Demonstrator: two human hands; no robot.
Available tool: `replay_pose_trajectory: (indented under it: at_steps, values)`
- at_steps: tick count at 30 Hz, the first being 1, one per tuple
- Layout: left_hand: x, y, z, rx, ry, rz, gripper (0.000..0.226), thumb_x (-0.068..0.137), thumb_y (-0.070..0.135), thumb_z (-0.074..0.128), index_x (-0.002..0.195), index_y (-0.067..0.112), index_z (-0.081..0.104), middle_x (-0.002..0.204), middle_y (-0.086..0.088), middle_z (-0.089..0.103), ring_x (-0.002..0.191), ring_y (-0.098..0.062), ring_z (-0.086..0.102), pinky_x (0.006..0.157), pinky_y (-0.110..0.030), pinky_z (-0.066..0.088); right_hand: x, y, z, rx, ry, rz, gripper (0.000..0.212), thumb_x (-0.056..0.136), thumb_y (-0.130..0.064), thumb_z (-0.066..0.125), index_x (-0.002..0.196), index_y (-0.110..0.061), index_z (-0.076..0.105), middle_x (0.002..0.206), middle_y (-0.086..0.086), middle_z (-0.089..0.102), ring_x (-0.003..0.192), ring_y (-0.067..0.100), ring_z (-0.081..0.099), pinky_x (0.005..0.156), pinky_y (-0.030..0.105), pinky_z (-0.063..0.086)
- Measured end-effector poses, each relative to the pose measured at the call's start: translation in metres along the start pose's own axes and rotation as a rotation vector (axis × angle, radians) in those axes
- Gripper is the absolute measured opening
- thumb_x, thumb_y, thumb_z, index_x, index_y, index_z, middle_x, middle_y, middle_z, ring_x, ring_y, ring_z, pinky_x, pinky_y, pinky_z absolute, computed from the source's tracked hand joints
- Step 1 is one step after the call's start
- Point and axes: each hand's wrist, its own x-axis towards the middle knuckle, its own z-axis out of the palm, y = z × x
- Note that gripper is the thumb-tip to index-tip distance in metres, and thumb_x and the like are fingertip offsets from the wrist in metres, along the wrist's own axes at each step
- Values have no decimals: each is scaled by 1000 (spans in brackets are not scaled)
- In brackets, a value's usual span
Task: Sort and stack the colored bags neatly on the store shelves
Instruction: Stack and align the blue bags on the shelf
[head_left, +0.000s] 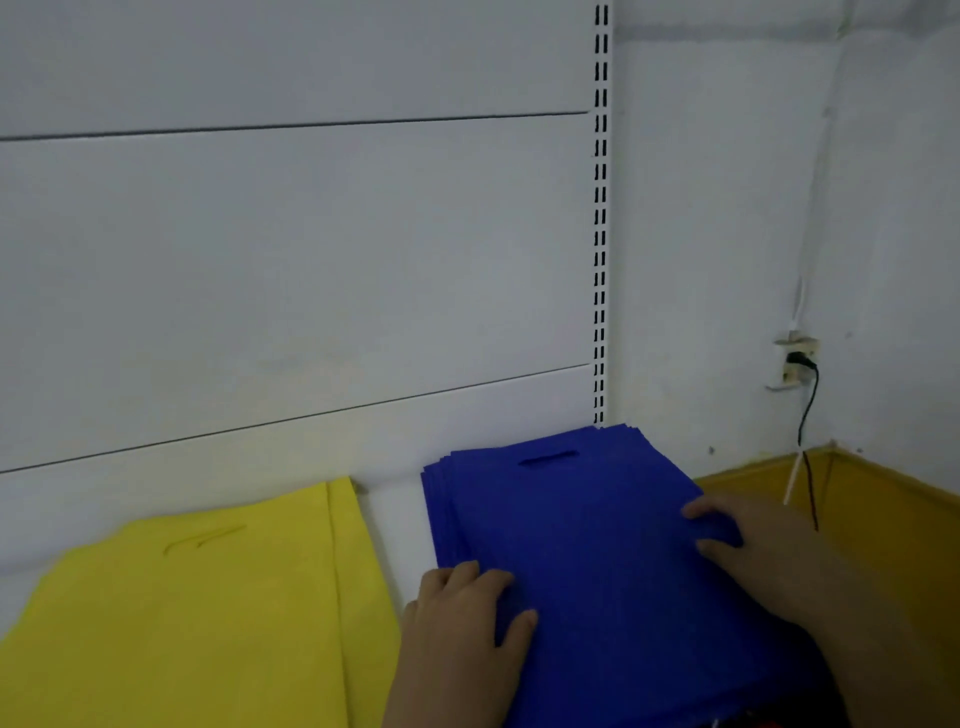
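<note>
A stack of blue bags (582, 530) lies flat on the white shelf (400, 519), its cut-out handle toward the back panel. My left hand (462, 623) rests on the stack's left edge, thumb on top and fingers curled over the side. My right hand (769, 551) lies on the stack's right edge, fingers stretched across the top bag. To the left, a stack of yellow bags (208, 613) lies flat on the same shelf, apart from the blue ones.
The white back panel (311, 260) rises behind the bags, with a slotted upright (600, 208) at its right end. A yellow ledge (883, 499) sits at the right below a wall socket (795, 364) with a black cable hanging down.
</note>
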Motion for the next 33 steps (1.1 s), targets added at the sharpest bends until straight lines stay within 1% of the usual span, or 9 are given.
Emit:
replay_pose_trajectory:
  at_steps: [3, 7, 12, 17, 23, 26, 28, 30, 33]
  values:
    - [2, -2, 2, 52, -37, -37, 53, 94, 55, 40, 143, 38, 30, 153, 9, 22, 141, -14, 14, 113, -28, 18, 6, 1, 10, -32, 35, -23, 28, 93, -22, 56, 120, -28, 54, 131, -6, 51, 119, 12, 46, 98, 22, 35]
    - [3, -2, 6, 147, -59, -55, 61, 94, 58, 36, 147, 32, 23, 158, 5, -9, 144, -20, -3, 117, -31, 11, 9, 1, 24, -113, 91, -11, 26, 96, -27, 49, 122, -31, 51, 132, -6, 50, 120, 15, 43, 102, 31, 39]
    - [6, -2, 11, 120, -40, -11, 57, 97, 51, 34, 147, 25, 25, 156, 10, 9, 142, -14, 8, 114, -27, 16, 10, 1, 30, -89, 151, 8, 24, 95, -27, 50, 118, -30, 54, 129, -4, 53, 118, 17, 46, 99, 36, 43]
    - [-2, -2, 10, 0, 66, 13, 51, 97, 46, 40, 144, 26, 32, 152, 10, 22, 138, -10, 18, 112, -23, 20, 2, -4, 24, -19, 174, 0, 25, 92, -26, 57, 116, -22, 58, 125, 1, 56, 113, 20, 50, 98, 38, 43]
    - [-40, -14, -27, -202, 344, 30, 32, 95, 35, 49, 127, 35, 48, 123, 27, 44, 114, 6, 42, 90, -3, 29, -32, -33, 11, 20, 310, -64, 28, 85, -24, 65, 112, -19, 61, 119, 5, 61, 110, 27, 53, 95, 42, 43]
    - [-68, -30, -49, -231, 481, 82, 25, 92, 30, 55, 116, 34, 59, 117, 26, 53, 108, 5, 49, 83, -10, 35, -52, -69, 22, 78, 298, -163, 27, 87, -25, 63, 112, -20, 61, 119, 3, 59, 112, 27, 52, 96, 45, 44]
    - [-92, -50, -59, -289, 542, 87, 19, 92, 33, 57, 109, 39, 61, 115, 28, 57, 108, 13, 48, 79, -10, 40, -69, -99, 37, 133, 286, -220, 25, 88, -25, 62, 112, -21, 61, 118, 0, 59, 112, 25, 51, 93, 44, 44]
    - [-117, -79, -70, -341, 570, 69, 17, 89, 45, 55, 104, 44, 61, 113, 30, 58, 107, 17, 48, 75, -5, 41, -86, -130, 56, 199, 273, -279, 23, 89, -25, 61, 112, -22, 62, 115, -6, 59, 111, 19, 51, 88, 35, 43]
    - [-160, -135, -89, -337, 610, 21, 32, 79, 57, 46, 103, 44, 63, 114, 27, 60, 108, 9, 54, 76, 0, 41, -109, -184, 90, 345, 219, -349, 25, 89, -25, 61, 114, -24, 60, 111, -13, 61, 106, 10, 55, 87, 30, 44]
